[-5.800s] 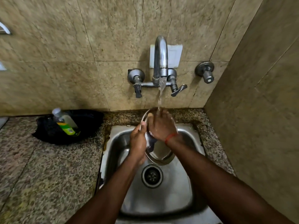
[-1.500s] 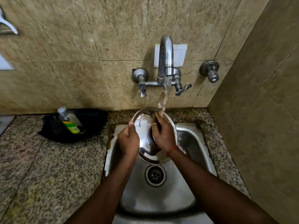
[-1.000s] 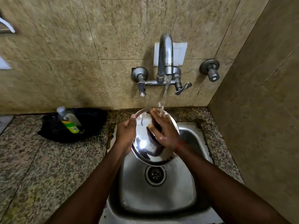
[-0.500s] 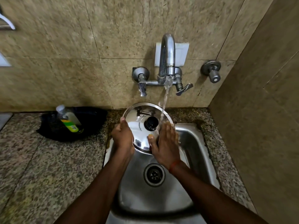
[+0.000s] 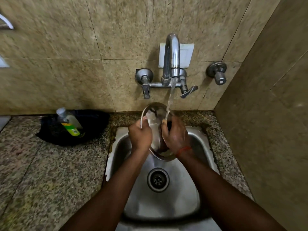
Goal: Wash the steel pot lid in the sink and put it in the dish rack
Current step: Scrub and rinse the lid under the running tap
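I held the round steel pot lid (image 5: 155, 115) on edge between my 2 hands, left hand (image 5: 140, 136) gripping its rim, right hand (image 5: 175, 135) curled round its other side.

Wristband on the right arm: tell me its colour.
Orange-red. The wristband shows best in the head view, the only view given.

Glossy, mirror-bright steel is being shown by the pot lid (image 5: 154, 115), which is being wetted by running water. A duller, brushed metal sheen is being displayed by the sink (image 5: 166, 205), and bright chrome by the tap (image 5: 172, 52). The bench (image 5: 50, 172) is being seen as speckled stone, the wall tiles (image 5: 125, 27) as mottled. Clear plastic is being shown by the bottle (image 5: 70, 124).
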